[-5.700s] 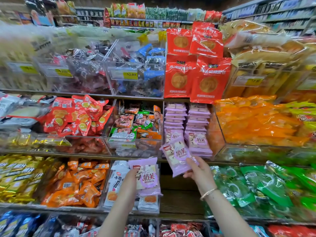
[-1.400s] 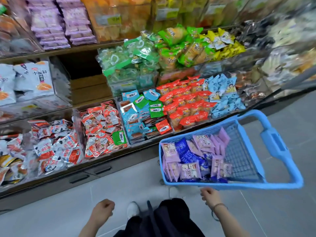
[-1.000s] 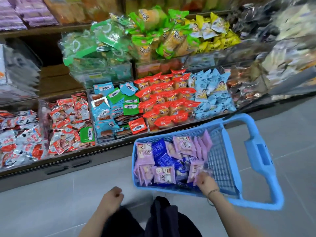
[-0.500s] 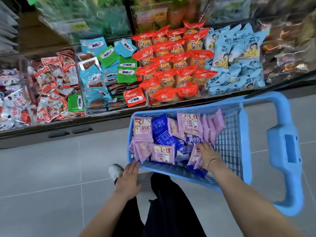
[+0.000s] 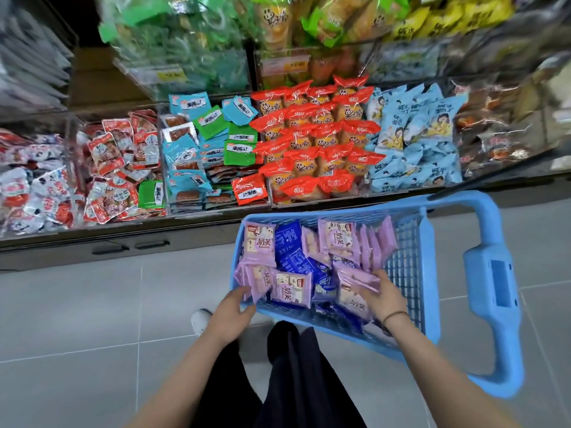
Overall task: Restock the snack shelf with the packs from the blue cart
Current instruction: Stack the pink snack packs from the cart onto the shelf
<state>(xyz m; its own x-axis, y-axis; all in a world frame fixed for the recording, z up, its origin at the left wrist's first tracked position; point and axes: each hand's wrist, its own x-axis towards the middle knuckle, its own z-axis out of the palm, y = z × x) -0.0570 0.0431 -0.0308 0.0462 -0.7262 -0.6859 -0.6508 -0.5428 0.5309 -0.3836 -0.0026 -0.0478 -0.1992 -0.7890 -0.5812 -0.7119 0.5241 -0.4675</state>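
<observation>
The blue cart (image 5: 482, 273) stands on the floor in front of the low shelf. Inside lie several purple packs (image 5: 338, 239) and dark blue packs (image 5: 290, 251). My right hand (image 5: 384, 299) is inside the cart at its near side, and its thumb and fingers hold a small bunch of purple packs (image 5: 355, 281). My left hand (image 5: 230, 315) is at the cart's near left corner. Its fingers are stretched out and the fingertips touch a purple pack (image 5: 258, 284) by the rim.
The bottom shelf holds clear bins of red and white packs (image 5: 111, 168), teal and green packs (image 5: 213, 143), red-ended cakes (image 5: 315, 140) and light blue packs (image 5: 414, 140). Grey tiled floor (image 5: 77, 319) lies to the left. My dark trousers and a white shoe (image 5: 200, 319) are below.
My view swung from the upper shelves down to the cart. My right hand went into the cart and took hold of purple packs. My left hand moved up to the cart's near left corner.
</observation>
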